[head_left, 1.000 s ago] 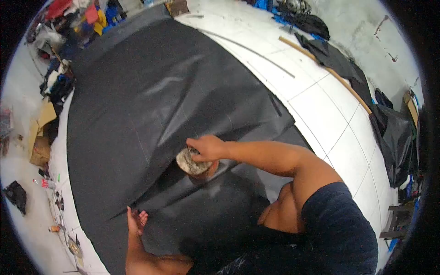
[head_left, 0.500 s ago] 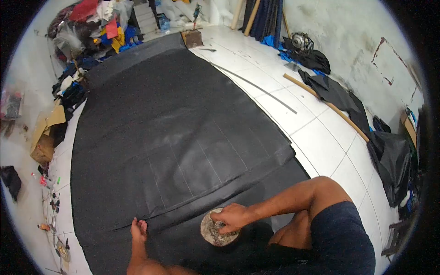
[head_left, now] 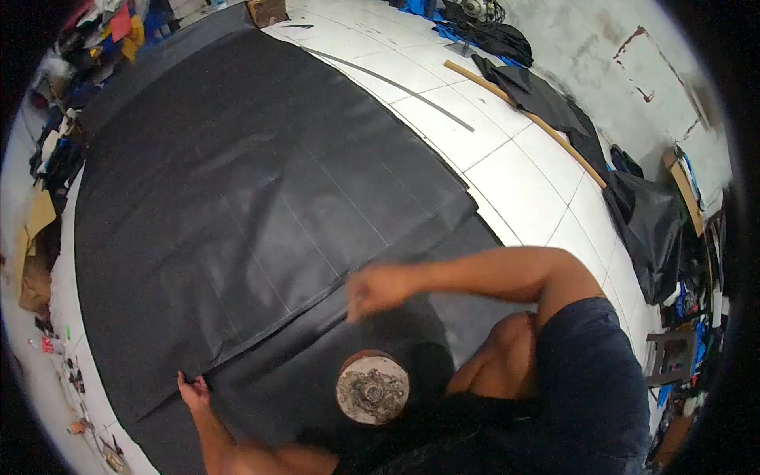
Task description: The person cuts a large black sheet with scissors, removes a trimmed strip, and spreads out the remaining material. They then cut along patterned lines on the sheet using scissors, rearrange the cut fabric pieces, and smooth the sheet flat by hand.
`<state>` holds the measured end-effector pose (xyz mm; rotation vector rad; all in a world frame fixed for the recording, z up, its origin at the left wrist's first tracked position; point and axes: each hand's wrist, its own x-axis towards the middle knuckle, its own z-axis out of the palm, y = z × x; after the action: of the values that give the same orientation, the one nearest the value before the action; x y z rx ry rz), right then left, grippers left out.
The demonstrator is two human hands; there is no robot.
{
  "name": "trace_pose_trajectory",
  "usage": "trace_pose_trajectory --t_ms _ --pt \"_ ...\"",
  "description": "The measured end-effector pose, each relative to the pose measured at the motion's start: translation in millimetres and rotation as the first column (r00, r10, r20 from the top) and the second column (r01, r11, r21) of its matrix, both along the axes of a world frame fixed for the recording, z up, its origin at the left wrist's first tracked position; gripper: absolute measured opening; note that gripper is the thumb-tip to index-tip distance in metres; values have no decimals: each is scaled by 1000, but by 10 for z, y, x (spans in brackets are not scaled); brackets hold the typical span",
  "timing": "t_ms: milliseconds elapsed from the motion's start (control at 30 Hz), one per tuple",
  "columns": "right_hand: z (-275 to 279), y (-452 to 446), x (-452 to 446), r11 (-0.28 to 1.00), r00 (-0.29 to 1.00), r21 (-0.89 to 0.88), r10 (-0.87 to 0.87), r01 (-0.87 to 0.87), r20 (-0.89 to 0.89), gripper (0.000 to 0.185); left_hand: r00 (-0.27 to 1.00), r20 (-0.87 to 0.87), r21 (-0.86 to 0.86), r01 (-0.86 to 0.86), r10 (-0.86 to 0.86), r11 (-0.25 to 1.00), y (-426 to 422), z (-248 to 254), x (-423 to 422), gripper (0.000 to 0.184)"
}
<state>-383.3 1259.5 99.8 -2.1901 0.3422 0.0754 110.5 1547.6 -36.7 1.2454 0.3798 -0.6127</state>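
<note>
A large black sheet (head_left: 261, 206) with a leather-like surface and faint straight lines covers the floor before me. Its near edge lies as a fold over more black material (head_left: 293, 380). My left hand (head_left: 192, 389) is at this edge on the left, fingers closed on it. My right hand (head_left: 380, 291) hovers over the fold near the middle, smeared by motion; its fingers and anything in them cannot be made out. Just below it stands a round can (head_left: 372, 389) with a pale, crusted top and a reddish side, touched by neither hand.
White floor tiles (head_left: 514, 182) show along the right, with a thin dark strip (head_left: 404, 91) on them. A long brown tube (head_left: 526, 119) lies by crumpled black material (head_left: 645, 229). Heaped cloth and a cardboard box (head_left: 36, 277) line the left. A dark stool (head_left: 671, 356) stands at right.
My right hand has left the can and moved up over the fold. The view has shifted, with the sheet sliding left and up in it. My left hand stays at the sheet's edge.
</note>
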Motion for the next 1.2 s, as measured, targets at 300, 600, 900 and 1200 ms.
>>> trace_pose_trajectory --t_ms 300,600,900,1200 --pt "-924 -1182 -1282 -297 -109 325 -866 898 -488 54 999 53 138 -6 -2 990 311 -143 406 32" --pt "-1243 -1306 -1046 -477 -166 529 -832 702 -529 58 983 185 259 -51 2 965 392 28 302 24" --pt "-1999 -1195 -1098 -219 -210 77 -971 973 -113 58 985 131 381 -154 112 912 1042 -168 10 33" --pt "-1378 -966 -1453 -504 -504 291 -860 813 -81 50 998 -52 330 45 -30 943 909 -245 -93 30"
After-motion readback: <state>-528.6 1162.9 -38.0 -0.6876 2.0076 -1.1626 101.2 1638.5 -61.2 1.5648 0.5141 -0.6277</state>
